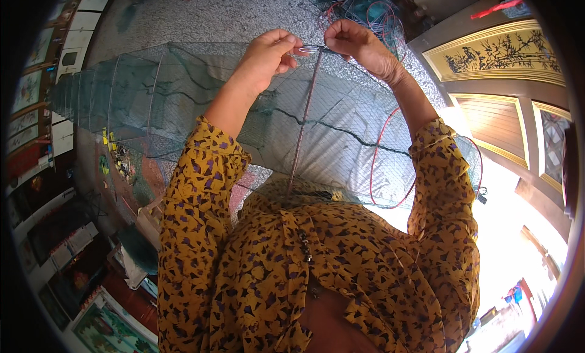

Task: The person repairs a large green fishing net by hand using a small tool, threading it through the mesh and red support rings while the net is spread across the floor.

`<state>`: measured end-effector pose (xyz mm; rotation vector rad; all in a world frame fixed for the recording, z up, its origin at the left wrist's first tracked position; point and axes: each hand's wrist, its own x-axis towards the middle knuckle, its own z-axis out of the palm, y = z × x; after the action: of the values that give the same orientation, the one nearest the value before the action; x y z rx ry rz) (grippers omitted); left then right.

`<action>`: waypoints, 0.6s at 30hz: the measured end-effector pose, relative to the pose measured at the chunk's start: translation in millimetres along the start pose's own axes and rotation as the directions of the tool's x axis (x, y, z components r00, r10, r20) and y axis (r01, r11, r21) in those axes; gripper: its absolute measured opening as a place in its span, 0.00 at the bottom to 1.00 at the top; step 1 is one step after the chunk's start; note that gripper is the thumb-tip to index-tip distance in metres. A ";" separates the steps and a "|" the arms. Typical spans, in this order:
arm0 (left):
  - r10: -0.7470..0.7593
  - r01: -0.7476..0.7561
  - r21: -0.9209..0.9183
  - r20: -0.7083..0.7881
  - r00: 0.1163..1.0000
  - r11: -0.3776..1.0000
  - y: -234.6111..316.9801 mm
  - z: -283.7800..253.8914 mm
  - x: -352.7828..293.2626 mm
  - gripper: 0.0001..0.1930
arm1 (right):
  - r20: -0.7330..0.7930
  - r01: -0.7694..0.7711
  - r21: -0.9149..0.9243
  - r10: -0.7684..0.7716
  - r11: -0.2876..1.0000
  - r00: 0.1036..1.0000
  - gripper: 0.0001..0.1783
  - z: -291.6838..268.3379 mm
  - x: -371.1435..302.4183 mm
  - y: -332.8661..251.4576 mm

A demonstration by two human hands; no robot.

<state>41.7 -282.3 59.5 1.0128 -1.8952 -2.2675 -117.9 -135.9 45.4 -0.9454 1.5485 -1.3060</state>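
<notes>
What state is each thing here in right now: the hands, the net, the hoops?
Left hand: raised, fingers pinched on the thin rod.
Right hand: raised, fingers pinched at the rod's top end.
Thin rod: held taut, running down toward the body.
Green net trap: stretched out long, tube-shaped, lying across the floor.
Red hoop: upright inside the netting.
Spare red hoops: piled loose on the floor.

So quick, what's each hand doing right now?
Left hand: closed, pinching the top of the thin metal rod on the green net cage.
Right hand: closed, pinching the same rod end.
</notes>
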 end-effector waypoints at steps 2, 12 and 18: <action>-0.013 0.012 -0.067 -0.008 1.000 0.998 -0.8 -0.5 2.0 0.07 | 0.020 0.120 0.027 -0.120 0.992 0.993 0.06 11.4 3.6 -4.0; -0.009 0.000 -0.136 -0.062 0.998 0.991 1.2 -2.8 -0.3 0.05 | -0.015 0.308 -0.545 -0.376 0.780 0.926 0.07 34.2 12.1 -9.6; 0.103 -0.093 0.073 -0.140 0.985 0.993 11.9 23.3 -12.8 0.07 | -0.080 0.208 0.075 -0.202 0.975 0.976 0.07 64.0 0.4 -78.7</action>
<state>36.0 -259.8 77.2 1.0350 -1.9269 -2.0331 -56.5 -169.4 119.0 -1.0371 1.4683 -1.5525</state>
